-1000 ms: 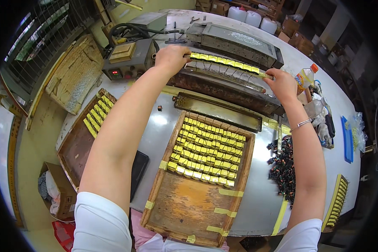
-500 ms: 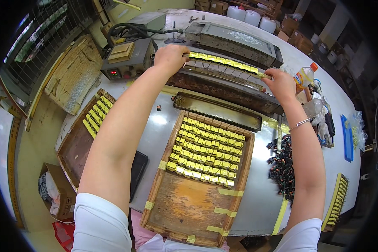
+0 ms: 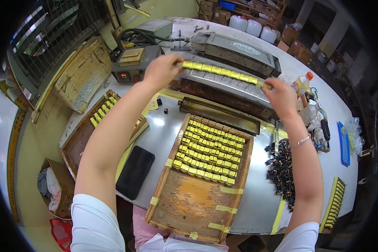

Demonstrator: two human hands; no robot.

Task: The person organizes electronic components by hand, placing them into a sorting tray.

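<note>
Between my two hands hangs a long row of small yellow-wrapped blocks point(image 3: 222, 72), held level above a dark metal trough point(image 3: 229, 90). My left hand point(image 3: 161, 71) pinches its left end and my right hand point(image 3: 281, 94) pinches its right end. Below my arms lies a wooden tray point(image 3: 189, 201) with several rows of the same yellow blocks point(image 3: 210, 153) filling its far half; its near half is bare wood.
A second wooden tray point(image 3: 77, 143) with a few yellow blocks sits at left, a black pad point(image 3: 134, 172) beside it. A control box point(image 3: 132, 67) and a metal machine point(image 3: 239, 50) stand at the back. A heap of dark parts point(image 3: 283, 172) lies at right.
Both hands still hold the row of yellow blocks; it stays over the trough with almost no shift.
</note>
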